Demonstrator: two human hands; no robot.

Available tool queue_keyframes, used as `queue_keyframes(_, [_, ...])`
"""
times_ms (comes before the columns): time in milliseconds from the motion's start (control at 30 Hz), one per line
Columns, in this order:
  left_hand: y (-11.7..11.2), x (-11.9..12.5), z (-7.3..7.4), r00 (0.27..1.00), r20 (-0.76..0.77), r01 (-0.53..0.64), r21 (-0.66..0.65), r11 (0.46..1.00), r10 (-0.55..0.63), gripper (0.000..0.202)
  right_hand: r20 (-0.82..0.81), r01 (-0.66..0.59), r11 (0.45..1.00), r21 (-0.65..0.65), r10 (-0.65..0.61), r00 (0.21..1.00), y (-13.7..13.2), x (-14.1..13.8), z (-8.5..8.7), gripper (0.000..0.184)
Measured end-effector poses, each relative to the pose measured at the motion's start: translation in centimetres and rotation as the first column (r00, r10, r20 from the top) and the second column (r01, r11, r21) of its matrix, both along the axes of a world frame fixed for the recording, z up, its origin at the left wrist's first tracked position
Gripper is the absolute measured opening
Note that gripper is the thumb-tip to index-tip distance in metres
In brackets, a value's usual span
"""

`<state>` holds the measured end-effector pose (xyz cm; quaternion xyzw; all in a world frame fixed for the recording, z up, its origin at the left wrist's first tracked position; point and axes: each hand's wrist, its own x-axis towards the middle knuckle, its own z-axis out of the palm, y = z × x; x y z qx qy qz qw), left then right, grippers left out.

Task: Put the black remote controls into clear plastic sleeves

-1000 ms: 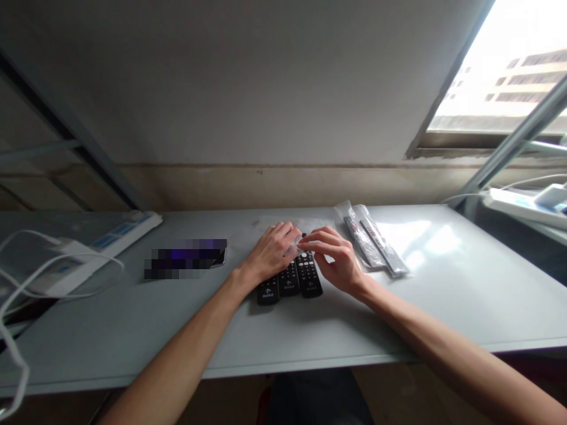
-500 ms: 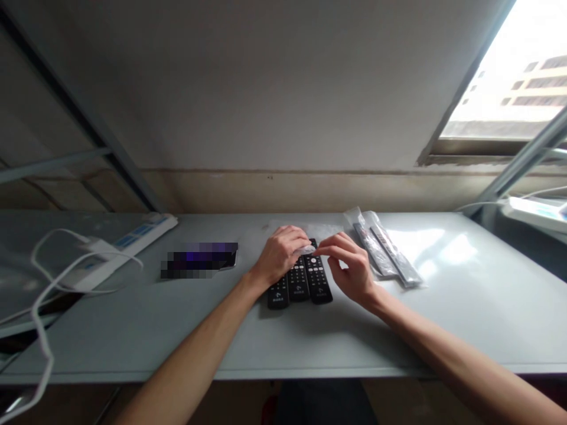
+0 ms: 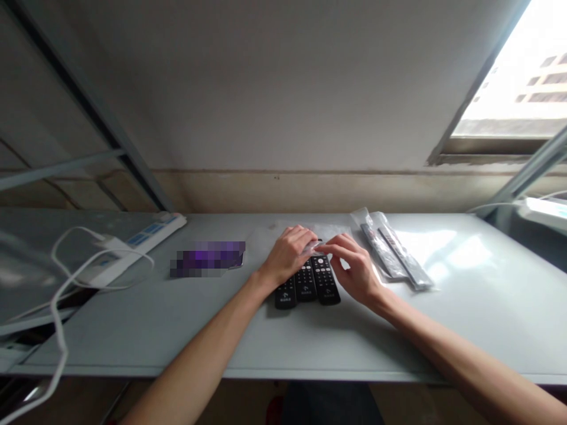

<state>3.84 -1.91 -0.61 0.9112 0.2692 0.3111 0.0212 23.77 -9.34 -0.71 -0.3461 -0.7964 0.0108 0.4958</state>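
Three black remote controls lie side by side on the grey table: a left one (image 3: 286, 297), a middle one (image 3: 306, 289) and a right one (image 3: 326, 286). Over their upper ends, my left hand (image 3: 290, 254) is closed on a small piece of clear plastic (image 3: 312, 248). What the plastic is exactly, I cannot make out. From the other side my right hand (image 3: 352, 264) pinches at the edge of this plastic, thumb and forefinger bent inward. The hands hide the top parts of the left and middle remotes.
Two remotes in clear bags (image 3: 392, 251) lie to the right. A phone-like device (image 3: 208, 258), pixelated, rests at the left. Beyond it are a white power strip (image 3: 133, 248) and looping white cables (image 3: 59, 330). Clear plastic film (image 3: 332, 229) lies behind the hands, near the wall.
The whole scene has shifted slightly right in view. The clear plastic between my fingers now looks more tilted. Both hands keep their place above the remotes, which have not moved on the table.
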Motion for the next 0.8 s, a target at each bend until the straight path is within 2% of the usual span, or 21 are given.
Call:
queue_keyframes(267, [-0.26,0.11,0.22,0.994,-0.098,0.052,-0.026,0.998,-0.054,0.018,0.102,-0.009,1.0,-0.026,0.012,0.995,0.57,0.05,-1.04,0.043])
queue_keyframes(467, [-0.5,0.07,0.38,0.988,-0.148,0.034,-0.008,0.999,-0.035,0.018,0.142,0.018,1.0,-0.009,-0.017,0.99,0.24,-0.13,-0.57,0.049])
queue_keyframes(600, [-0.44,0.06,0.49,0.99,-0.144,0.008,0.02,1.0,-0.006,0.011,0.161,-0.024,1.0,0.008,0.023,0.987,0.03,-0.25,-0.38,0.054])
queue_keyframes(800, [-0.31,0.04,0.33,0.995,-0.098,0.0,0.035,0.999,0.004,0.008,0.172,-0.17,0.985,0.018,0.164,0.971,0.03,-0.54,-0.56,0.058])
